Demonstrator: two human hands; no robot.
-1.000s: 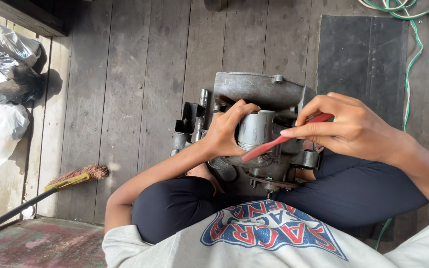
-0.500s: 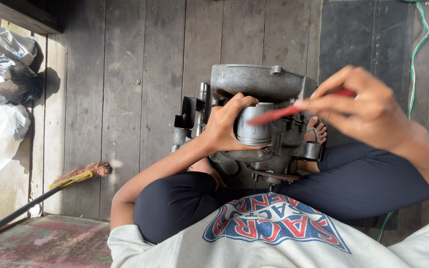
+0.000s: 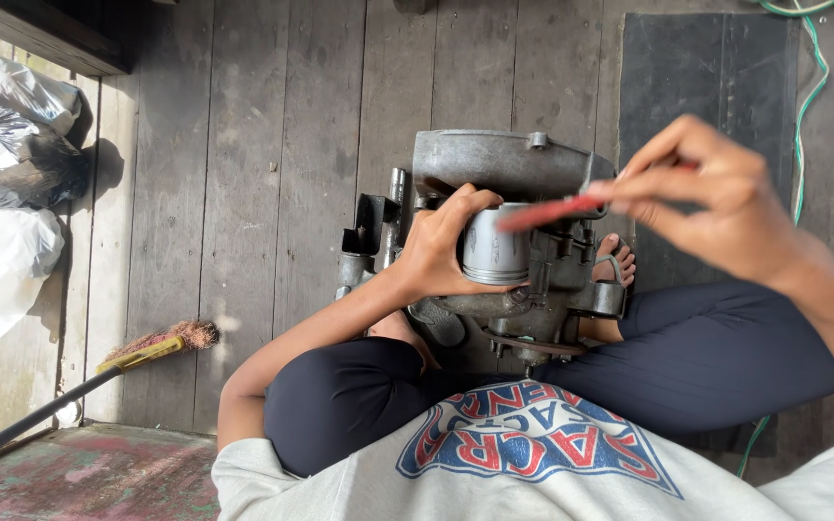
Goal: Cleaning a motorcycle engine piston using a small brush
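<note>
Left hand [image 3: 436,253] wraps the grey cylinder [image 3: 494,253] on the engine block [image 3: 509,169]; right hand [image 3: 716,198] pinches a red tool [image 3: 552,212], probably a brush. Tool is blurred and grip is light, so it could slip onto the fingers [image 3: 460,207]

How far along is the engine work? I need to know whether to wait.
Done: the grey engine block sits between the person's crossed legs, its cylinder sleeve exposed. In hand: the left hand grips that sleeve, while the right hand holds a red tool raised just above it, blurred. Left: the tool is not touching the metal, and no finished state shows.
</note>
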